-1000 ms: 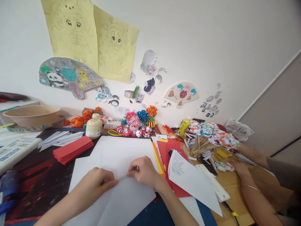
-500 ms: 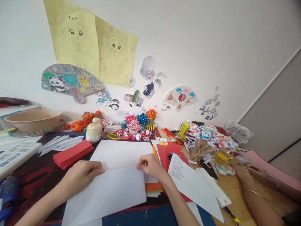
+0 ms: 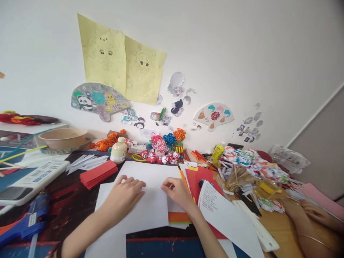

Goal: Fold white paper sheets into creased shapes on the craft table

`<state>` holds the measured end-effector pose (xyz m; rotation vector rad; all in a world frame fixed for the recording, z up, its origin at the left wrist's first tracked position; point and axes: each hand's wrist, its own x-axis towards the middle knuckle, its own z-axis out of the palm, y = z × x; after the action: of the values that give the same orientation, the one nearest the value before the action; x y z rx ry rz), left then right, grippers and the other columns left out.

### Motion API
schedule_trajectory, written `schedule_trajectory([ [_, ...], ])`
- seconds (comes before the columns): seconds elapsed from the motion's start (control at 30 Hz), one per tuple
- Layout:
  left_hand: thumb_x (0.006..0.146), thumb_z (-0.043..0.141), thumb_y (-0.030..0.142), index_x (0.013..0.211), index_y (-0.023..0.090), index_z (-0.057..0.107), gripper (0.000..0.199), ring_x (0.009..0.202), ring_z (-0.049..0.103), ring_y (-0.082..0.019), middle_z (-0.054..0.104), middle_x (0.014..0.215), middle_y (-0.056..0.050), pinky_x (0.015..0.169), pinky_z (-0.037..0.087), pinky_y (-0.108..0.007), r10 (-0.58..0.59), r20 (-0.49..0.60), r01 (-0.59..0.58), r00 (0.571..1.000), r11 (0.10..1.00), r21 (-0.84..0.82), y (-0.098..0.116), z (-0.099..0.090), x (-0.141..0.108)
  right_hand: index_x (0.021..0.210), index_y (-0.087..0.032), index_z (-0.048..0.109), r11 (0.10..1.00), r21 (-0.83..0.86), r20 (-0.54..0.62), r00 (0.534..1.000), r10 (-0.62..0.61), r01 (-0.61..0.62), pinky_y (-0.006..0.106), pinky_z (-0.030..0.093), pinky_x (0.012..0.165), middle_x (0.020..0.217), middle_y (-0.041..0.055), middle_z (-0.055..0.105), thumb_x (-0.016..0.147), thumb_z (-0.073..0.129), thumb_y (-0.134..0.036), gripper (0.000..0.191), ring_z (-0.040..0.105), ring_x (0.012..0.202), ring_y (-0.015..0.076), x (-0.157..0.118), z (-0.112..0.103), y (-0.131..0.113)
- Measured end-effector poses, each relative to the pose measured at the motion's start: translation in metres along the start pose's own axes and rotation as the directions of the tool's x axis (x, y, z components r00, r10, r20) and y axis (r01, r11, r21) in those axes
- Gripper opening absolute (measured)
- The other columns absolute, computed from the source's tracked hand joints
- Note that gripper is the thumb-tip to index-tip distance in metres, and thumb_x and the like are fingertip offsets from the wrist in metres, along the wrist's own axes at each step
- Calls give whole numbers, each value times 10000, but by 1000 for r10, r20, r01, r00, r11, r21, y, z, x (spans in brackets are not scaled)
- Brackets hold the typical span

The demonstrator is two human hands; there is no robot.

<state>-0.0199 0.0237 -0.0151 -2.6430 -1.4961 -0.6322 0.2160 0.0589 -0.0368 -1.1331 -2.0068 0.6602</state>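
Observation:
A white sheet of paper [image 3: 147,215] lies in front of me, overlapping other white paper [image 3: 158,170] behind it and at its left. My left hand [image 3: 127,195] rests palm down over the sheet's upper left part, its fingers stretched out. At the upper right corner, my right hand [image 3: 176,192] pinches the sheet's edge between thumb and forefinger. Orange and green paper [image 3: 178,218] shows from beneath on the right. Where the sheet's top edge runs under my left hand is hidden.
Red paper strips [image 3: 99,174] and a glue bottle [image 3: 118,151] stand left; a blue glue gun [image 3: 33,218] lies nearer. At right are a written sheet [image 3: 228,215], wooden sticks [image 3: 236,177] and crumpled paper pieces [image 3: 249,157]. Another person's hands [image 3: 298,211] are far right.
My left hand has moved from the sheet's left side toward its middle, and its fingers have straightened. The right hand keeps near the same corner. My view has swung left.

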Motion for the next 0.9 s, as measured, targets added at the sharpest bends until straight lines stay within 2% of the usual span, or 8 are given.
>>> schedule_trajectory([
  [0.07, 913, 392, 254, 928, 216, 631, 242, 777, 608, -200, 688, 822, -45, 840, 324, -374, -2, 24, 3, 1000, 998, -68, 11, 3, 10, 763, -175, 658, 998, 52, -15, 1000, -22, 23, 229, 428, 636, 738, 13, 661, 833, 583, -235, 119, 588, 689, 140, 0, 0, -4],
  [0.13, 898, 394, 266, 845, 208, 620, 239, 702, 592, -181, 673, 755, -23, 743, 356, -319, -80, 72, 94, 994, 973, -211, 18, 5, 18, 786, -171, 656, 994, 111, -42, 999, -9, 14, 236, 434, 655, 777, 22, 664, 849, 569, -260, 140, 589, 722, 147, 1, -1, -6],
  [0.23, 851, 431, 298, 780, 201, 609, 215, 626, 549, -156, 627, 661, 6, 613, 350, -252, -185, 173, 242, 967, 874, -420, 19, 9, 25, 803, -164, 659, 980, 191, -36, 997, 62, -54, 238, 423, 632, 771, 23, 650, 845, 582, -301, 163, 568, 704, 147, 2, -1, -4],
  [0.3, 825, 453, 316, 765, 194, 610, 208, 589, 508, -141, 576, 606, 23, 577, 339, -232, -189, 238, 286, 953, 820, -496, 15, 12, 24, 780, -156, 661, 969, 228, 5, 995, 98, -97, 236, 407, 606, 720, 15, 628, 825, 607, -312, 171, 546, 664, 140, 2, 0, -1],
  [0.5, 815, 437, 320, 708, 187, 563, 213, 510, 342, -102, 405, 520, 59, 526, 267, -215, -106, 349, 287, 931, 803, -522, 4, 13, 10, 707, -144, 662, 936, 309, 89, 985, 145, -166, 234, 402, 585, 667, 14, 619, 769, 638, -261, 135, 545, 637, 140, 1, 13, -1],
  [0.7, 833, 408, 329, 592, 180, 406, 283, 557, 280, -102, 332, 583, 42, 516, 231, -221, 1, 415, 273, 910, 752, -601, -3, 15, 7, 612, -148, 640, 941, 243, -55, 966, 254, -234, 234, 387, 574, 620, 6, 613, 703, 648, -199, 105, 539, 625, 144, 4, 2, 7],
  [0.8, 828, 413, 319, 585, 178, 411, 281, 563, 280, -103, 324, 594, 37, 518, 235, -220, 21, 430, 272, 903, 745, -609, -11, 11, 10, 581, -146, 617, 935, 242, -108, 951, 290, -257, 231, 364, 553, 590, -3, 589, 687, 649, -197, 122, 512, 592, 133, 5, -6, 13],
  [0.9, 816, 423, 297, 594, 178, 463, 255, 559, 324, -106, 366, 584, 36, 533, 267, -212, 42, 449, 257, 893, 772, -582, -21, 5, 10, 561, -147, 588, 921, 291, -89, 951, 297, -260, 227, 335, 529, 553, -18, 537, 685, 660, -231, 166, 472, 559, 118, 5, -6, 16],
])
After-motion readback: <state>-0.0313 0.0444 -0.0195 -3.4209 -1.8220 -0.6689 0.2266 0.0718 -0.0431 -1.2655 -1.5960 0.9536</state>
